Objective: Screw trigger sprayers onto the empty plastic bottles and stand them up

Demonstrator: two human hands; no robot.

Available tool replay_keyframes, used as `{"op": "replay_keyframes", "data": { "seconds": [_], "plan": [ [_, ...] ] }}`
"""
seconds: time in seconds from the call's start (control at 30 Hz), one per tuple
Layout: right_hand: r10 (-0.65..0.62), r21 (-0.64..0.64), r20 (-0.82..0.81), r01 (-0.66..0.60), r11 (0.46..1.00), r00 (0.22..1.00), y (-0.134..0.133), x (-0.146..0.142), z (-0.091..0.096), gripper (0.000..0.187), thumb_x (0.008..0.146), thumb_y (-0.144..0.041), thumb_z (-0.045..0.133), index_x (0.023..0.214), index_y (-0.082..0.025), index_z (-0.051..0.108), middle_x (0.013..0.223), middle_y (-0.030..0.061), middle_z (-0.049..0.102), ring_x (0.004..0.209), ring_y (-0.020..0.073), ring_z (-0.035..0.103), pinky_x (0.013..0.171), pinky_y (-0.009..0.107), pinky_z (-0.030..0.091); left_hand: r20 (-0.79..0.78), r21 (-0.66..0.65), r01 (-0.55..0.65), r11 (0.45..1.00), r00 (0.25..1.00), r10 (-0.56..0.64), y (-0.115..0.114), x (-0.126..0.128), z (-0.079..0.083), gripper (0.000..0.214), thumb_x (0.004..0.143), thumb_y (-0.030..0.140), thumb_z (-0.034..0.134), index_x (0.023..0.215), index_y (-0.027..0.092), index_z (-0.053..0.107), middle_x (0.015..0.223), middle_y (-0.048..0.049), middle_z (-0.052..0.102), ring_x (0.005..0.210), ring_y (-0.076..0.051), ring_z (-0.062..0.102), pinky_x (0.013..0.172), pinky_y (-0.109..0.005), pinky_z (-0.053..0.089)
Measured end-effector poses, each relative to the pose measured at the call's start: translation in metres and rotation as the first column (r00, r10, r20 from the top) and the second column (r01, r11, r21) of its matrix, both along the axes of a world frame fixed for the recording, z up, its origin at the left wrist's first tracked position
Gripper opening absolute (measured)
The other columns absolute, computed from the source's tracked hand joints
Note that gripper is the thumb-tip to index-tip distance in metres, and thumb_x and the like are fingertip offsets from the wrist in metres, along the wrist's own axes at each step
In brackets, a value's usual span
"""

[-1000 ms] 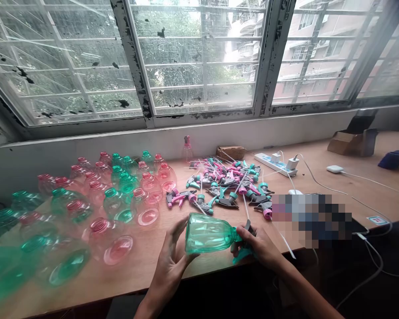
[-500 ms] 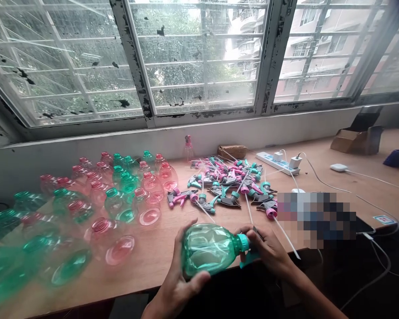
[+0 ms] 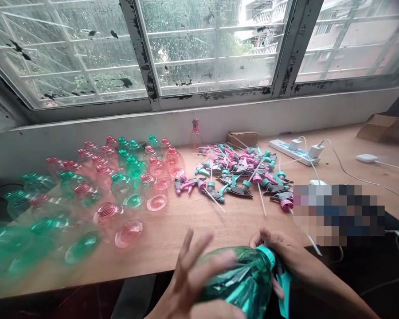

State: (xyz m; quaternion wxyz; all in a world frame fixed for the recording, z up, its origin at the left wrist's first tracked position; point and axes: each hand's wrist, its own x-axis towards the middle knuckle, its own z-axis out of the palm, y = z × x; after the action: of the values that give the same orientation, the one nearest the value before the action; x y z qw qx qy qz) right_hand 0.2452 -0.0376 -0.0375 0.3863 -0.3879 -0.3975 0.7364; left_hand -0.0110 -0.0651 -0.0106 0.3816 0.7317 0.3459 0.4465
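At the bottom centre of the frame, a green bottle point(image 3: 252, 279) lies tilted just past the near edge of the bench point(image 3: 159, 241), its neck toward the upper right and its base cut off by the lower border. A turquoise spray top point(image 3: 284, 290) sits at its neck, with its trigger hanging down toward the bottom edge.

The right hand point(image 3: 282, 250) has its grip closed around the spray top, thumb and fingers on either side just behind the collar. The left hand point(image 3: 199, 283) is blurred in front of the bottle's body; its grip is spread, fingers fanned apart, and whether they touch the plastic I cannot tell.

Across the left of the frame stand rows of pink and green open bottles point(image 3: 128, 226), the nearest ones blurred. A heap of loose spray tops point(image 3: 241, 189), pink, turquoise and grey with white tubes, covers the middle of the bench. Behind it, below the window point(image 3: 216, 57), are a pink spray bottle point(image 3: 196, 136) with its top on and a small brown box point(image 3: 242, 139). A white power strip point(image 3: 294, 152) with two plugs lies right of centre, and an open carton point(image 3: 379, 128) stands at the upper right.
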Motion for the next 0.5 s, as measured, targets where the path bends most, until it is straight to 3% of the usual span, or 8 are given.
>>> {"op": "replay_keyframes", "data": {
  "seconds": [0.07,0.13,0.23,0.3,0.37,0.5],
  "plan": [
    [-0.127,0.154,0.079,0.114,0.982,0.989,-0.006,-0.003,0.000,0.053,0.085,-0.069,0.057,0.083,-0.018,0.067,0.051,0.0011,0.065,0.041,0.0169,0.062,0.042,0.023,0.044,0.042,-0.100,-0.087,0.991,0.995,0.092,0.009,-0.002,0.001,0.058,0.067,0.066,0.075,0.116,0.036,0.068,0.142,-0.0045,0.055,0.145,-0.045,0.026,0.117,-0.061,0.021],
    [-0.256,0.356,0.186,0.178,0.917,0.948,-0.011,-0.004,-0.004,0.045,0.080,-0.064,0.068,0.089,-0.020,0.069,0.068,0.0047,0.070,0.057,0.0224,0.068,0.052,0.030,0.052,0.088,-0.165,-0.126,0.978,0.986,0.142,0.019,-0.001,0.002,0.070,0.070,0.073,0.067,0.128,0.032,0.061,0.149,-0.0058,0.047,0.145,-0.044,0.025,0.118,-0.058,0.024],
    [-0.352,0.525,0.298,0.155,0.837,0.887,-0.017,-0.010,-0.009,0.034,0.078,-0.051,0.077,0.094,-0.022,0.068,0.077,0.0057,0.071,0.064,0.0244,0.068,0.056,0.032,0.054,0.138,-0.243,-0.171,0.955,0.968,0.208,0.028,0.005,0.003,0.060,0.085,0.069,0.053,0.127,0.027,0.060,0.144,-0.0099,0.051,0.141,-0.039,0.036,0.116,-0.050,0.030],
    [-0.310,0.509,0.290,0.129,0.851,0.905,-0.018,-0.017,-0.007,0.027,0.085,-0.048,0.071,0.091,-0.022,0.066,0.069,0.0041,0.070,0.061,0.0230,0.067,0.058,0.032,0.053,0.152,-0.210,-0.256,0.943,0.945,0.290,0.028,0.010,0.000,0.040,0.092,0.055,0.054,0.117,0.025,0.063,0.134,-0.0094,0.057,0.134,-0.034,0.044,0.111,-0.045,0.037],
    [-0.254,0.440,0.233,0.131,0.888,0.939,-0.019,-0.025,-0.002,0.029,0.090,-0.049,0.064,0.087,-0.021,0.062,0.065,0.0025,0.068,0.060,0.0216,0.067,0.060,0.032,0.053,0.174,-0.081,-0.344,0.936,0.919,0.353,0.024,0.014,-0.003,0.024,0.094,0.039,0.057,0.112,0.026,0.062,0.125,-0.0072,0.059,0.124,-0.029,0.052,0.101,-0.039,0.045],
    [-0.177,0.256,0.126,0.140,0.956,0.976,-0.018,-0.033,0.008,0.035,0.090,-0.055,0.063,0.087,-0.020,0.056,0.060,-0.0033,0.062,0.052,0.0188,0.067,0.053,0.030,0.052,0.199,0.260,-0.347,0.901,0.932,0.302,0.017,0.015,-0.005,0.022,0.091,0.024,0.056,0.113,0.024,0.059,0.117,-0.0080,0.056,0.106,-0.025,0.058,0.083,-0.034,0.052]
  ]
}}
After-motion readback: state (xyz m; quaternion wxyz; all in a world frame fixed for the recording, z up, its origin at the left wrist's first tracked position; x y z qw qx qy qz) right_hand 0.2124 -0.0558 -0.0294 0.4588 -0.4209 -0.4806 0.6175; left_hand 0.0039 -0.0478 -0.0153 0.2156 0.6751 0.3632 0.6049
